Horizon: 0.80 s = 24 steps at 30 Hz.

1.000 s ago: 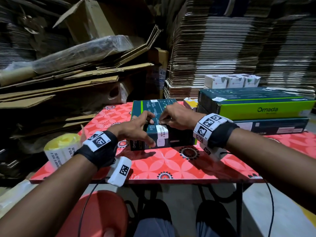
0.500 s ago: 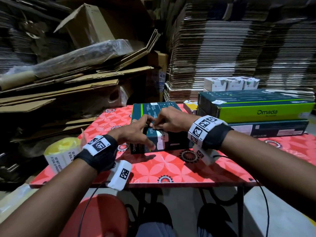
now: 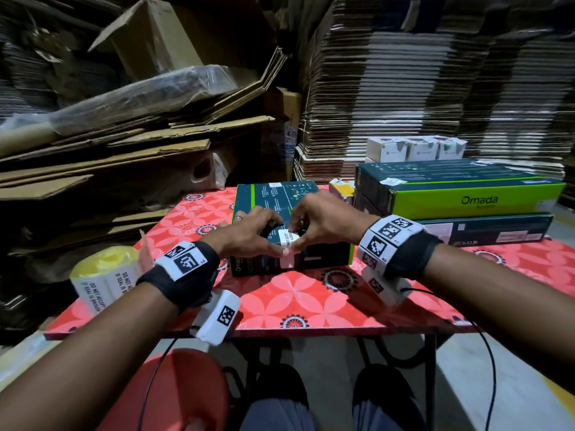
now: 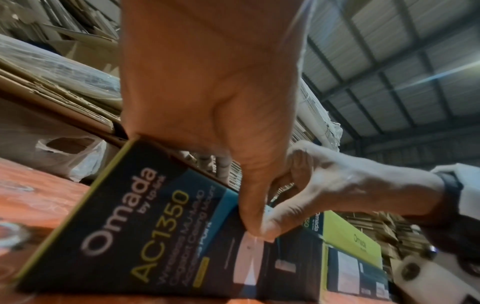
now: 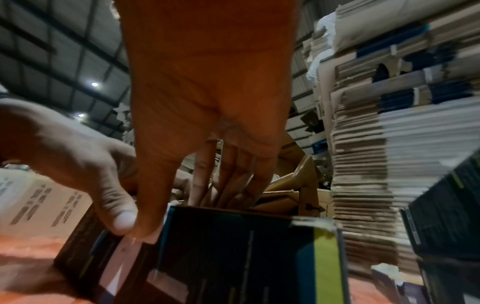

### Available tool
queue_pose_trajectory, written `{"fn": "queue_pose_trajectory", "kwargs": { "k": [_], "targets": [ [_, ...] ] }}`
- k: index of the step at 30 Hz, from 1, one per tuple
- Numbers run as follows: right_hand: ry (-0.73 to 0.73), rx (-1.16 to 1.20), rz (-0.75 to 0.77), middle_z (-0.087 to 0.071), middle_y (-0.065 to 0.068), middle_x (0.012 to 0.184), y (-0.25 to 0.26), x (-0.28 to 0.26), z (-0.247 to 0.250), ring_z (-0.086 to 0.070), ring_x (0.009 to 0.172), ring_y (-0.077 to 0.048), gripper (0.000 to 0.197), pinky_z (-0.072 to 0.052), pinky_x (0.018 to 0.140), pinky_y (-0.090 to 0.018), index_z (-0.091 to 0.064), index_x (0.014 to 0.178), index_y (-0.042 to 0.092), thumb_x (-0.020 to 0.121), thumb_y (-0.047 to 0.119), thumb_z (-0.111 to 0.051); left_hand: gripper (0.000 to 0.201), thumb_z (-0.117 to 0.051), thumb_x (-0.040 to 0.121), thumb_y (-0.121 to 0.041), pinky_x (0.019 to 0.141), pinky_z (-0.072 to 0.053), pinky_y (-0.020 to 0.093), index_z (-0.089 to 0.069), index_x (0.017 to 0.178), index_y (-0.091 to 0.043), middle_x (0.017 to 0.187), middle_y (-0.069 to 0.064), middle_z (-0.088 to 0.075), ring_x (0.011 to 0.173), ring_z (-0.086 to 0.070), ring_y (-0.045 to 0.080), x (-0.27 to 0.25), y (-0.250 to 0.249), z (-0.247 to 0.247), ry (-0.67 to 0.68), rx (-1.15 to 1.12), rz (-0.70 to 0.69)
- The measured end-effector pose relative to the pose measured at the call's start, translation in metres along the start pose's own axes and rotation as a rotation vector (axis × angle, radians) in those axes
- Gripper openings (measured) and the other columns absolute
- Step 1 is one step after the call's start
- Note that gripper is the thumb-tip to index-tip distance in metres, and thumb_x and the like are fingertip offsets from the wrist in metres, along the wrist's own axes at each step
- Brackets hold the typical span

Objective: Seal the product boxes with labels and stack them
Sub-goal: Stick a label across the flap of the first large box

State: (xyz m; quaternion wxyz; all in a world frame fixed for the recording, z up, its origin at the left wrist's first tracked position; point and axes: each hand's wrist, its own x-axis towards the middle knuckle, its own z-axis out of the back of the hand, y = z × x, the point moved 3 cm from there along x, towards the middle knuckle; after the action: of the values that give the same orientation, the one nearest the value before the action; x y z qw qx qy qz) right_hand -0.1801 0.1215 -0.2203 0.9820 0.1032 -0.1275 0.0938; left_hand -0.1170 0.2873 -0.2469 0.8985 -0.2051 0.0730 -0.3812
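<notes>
1. The dark teal cardboard product box with a lime-green edge stripe lies flat on the red flower-patterned table, about midway along its width and set back from the near edge. Its "Omada" end panel faces me.
2. A white rectangular seal label with black print is folded over the box's near top edge, running from the top face down onto the front panel.
3. My left hand sits on the box's near left part, fingers bent over the top, thumb tip pressing the label against the front panel.
4. My right hand mirrors it from the right: fingers curled on the top face, thumb down on the label, touching the left thumb. Both wrist views show the two thumbs meeting on the white strip.
5. So both hands are pressed onto the label rather than wrapped around the box.
6. At the table's left edge stands a yellow-cored roll of white seal labels.
7. Towards the right rear corner, two long teal and lime-green boxes are stacked, with small white cartons behind.
8. Flattened brown corrugated cardboard is piled beyond the table.
</notes>
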Motion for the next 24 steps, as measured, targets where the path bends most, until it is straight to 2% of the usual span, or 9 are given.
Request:
{"fn": "queue_pose_trajectory", "kwargs": {
  "k": [3, 7, 11, 13, 15, 16, 18, 21, 24],
  "targets": [
    [0.004, -0.028, -0.021, -0.073, 0.007, 0.087, 0.0015, 0.0026, 0.0001, -0.067, 0.081, -0.013, 0.044, -0.052, 0.064, -0.028, -0.078, 0.092, 0.022, 0.06, 0.049, -0.094, 0.072, -0.066, 0.064, -0.07, 0.104, -0.037, 0.057, -0.045, 0.128, -0.044, 0.12, -0.009, -0.038, 0.118, -0.035, 0.021, 0.0008, -0.0009, -0.0007, 0.016, 0.043, 0.024],
    [0.043, -0.026, -0.037, -0.073, 0.003, 0.093, 0.0028, 0.0017, 0.0012, -0.067, 0.085, -0.019, 0.047, -0.059, 0.069, -0.035, -0.078, 0.099, 0.022, 0.058, 0.038, -0.096, 0.058, -0.074, 0.079, -0.047, 0.103, -0.038, 0.059, -0.042, 0.128, -0.047, 0.12, -0.006, -0.037, 0.116, -0.034, 0.023, 0.0004, 0.0001, 0.0013, 0.039, 0.04, 0.009],
    [0.104, -0.038, -0.029, -0.073, -0.001, 0.102, 0.0014, 0.0003, 0.0035, -0.068, 0.09, -0.021, 0.055, -0.062, 0.075, -0.039, -0.076, 0.111, 0.021, 0.061, 0.027, -0.096, 0.066, -0.078, 0.08, -0.035, 0.102, -0.041, 0.058, -0.039, 0.133, -0.045, 0.123, -0.004, -0.038, 0.119, -0.035, 0.025, -0.0005, 0.0004, 0.0021, 0.044, 0.002, -0.025],
    [0.109, -0.028, -0.028, -0.074, 0.001, 0.103, -0.0002, -0.0006, 0.0049, -0.068, 0.09, -0.017, 0.054, -0.059, 0.075, -0.029, -0.076, 0.111, 0.021, 0.063, 0.034, -0.095, 0.072, -0.078, 0.074, -0.049, 0.102, -0.041, 0.057, -0.038, 0.134, -0.047, 0.126, -0.004, -0.038, 0.122, -0.037, 0.026, -0.0024, -0.0015, 0.0014, 0.047, -0.011, -0.031],
    [0.072, -0.005, -0.033, -0.074, 0.006, 0.097, 0.0002, -0.0026, 0.0051, -0.067, 0.086, -0.011, 0.052, -0.049, 0.066, -0.016, -0.078, 0.105, 0.021, 0.063, 0.047, -0.093, 0.085, -0.068, 0.058, -0.076, 0.104, -0.04, 0.058, -0.036, 0.132, -0.049, 0.129, -0.006, -0.038, 0.123, -0.037, 0.024, -0.0034, -0.0028, 0.0014, 0.035, 0.004, -0.013],
    [0.046, 0.01, -0.038, -0.074, 0.007, 0.094, 0.0, -0.003, 0.0042, -0.067, 0.084, -0.01, 0.05, -0.045, 0.063, -0.014, -0.078, 0.102, 0.02, 0.063, 0.049, -0.093, 0.088, -0.063, 0.053, -0.083, 0.104, -0.039, 0.058, -0.036, 0.131, -0.05, 0.129, -0.006, -0.039, 0.123, -0.036, 0.024, -0.0026, -0.0029, 0.0009, 0.028, 0.005, -0.009],
    [0.012, 0.032, -0.049, -0.075, 0.005, 0.092, -0.001, -0.0034, 0.0021, -0.066, 0.083, -0.01, 0.046, -0.044, 0.062, -0.015, -0.079, 0.099, 0.019, 0.063, 0.043, -0.094, 0.083, -0.061, 0.055, -0.082, 0.105, -0.038, 0.058, -0.037, 0.129, -0.052, 0.128, -0.007, -0.039, 0.123, -0.036, 0.025, -0.0005, -0.0015, -0.0009, 0.021, 0.003, -0.011],
    [0.023, 0.038, -0.064, -0.073, 0.005, 0.092, -0.0001, -0.005, 0.0018, -0.066, 0.084, -0.011, 0.044, -0.047, 0.063, -0.016, -0.078, 0.102, 0.019, 0.064, 0.035, -0.095, 0.067, -0.064, 0.062, -0.067, 0.104, -0.038, 0.058, -0.036, 0.121, -0.057, 0.126, -0.007, -0.038, 0.122, -0.038, 0.025, -0.0012, 0.0001, -0.0026, 0.023, 0.013, -0.008],
    [0.07, 0.041, -0.072, -0.072, 0.003, 0.099, 0.0009, -0.0067, 0.0042, -0.067, 0.09, -0.016, 0.046, -0.057, 0.071, -0.024, -0.076, 0.109, 0.019, 0.067, 0.024, -0.093, 0.064, -0.068, 0.061, -0.059, 0.103, -0.039, 0.058, -0.035, 0.115, -0.061, 0.124, -0.008, -0.038, 0.122, -0.04, 0.024, -0.0018, -0.0001, -0.0021, 0.036, 0.002, -0.014]
  ]
}}
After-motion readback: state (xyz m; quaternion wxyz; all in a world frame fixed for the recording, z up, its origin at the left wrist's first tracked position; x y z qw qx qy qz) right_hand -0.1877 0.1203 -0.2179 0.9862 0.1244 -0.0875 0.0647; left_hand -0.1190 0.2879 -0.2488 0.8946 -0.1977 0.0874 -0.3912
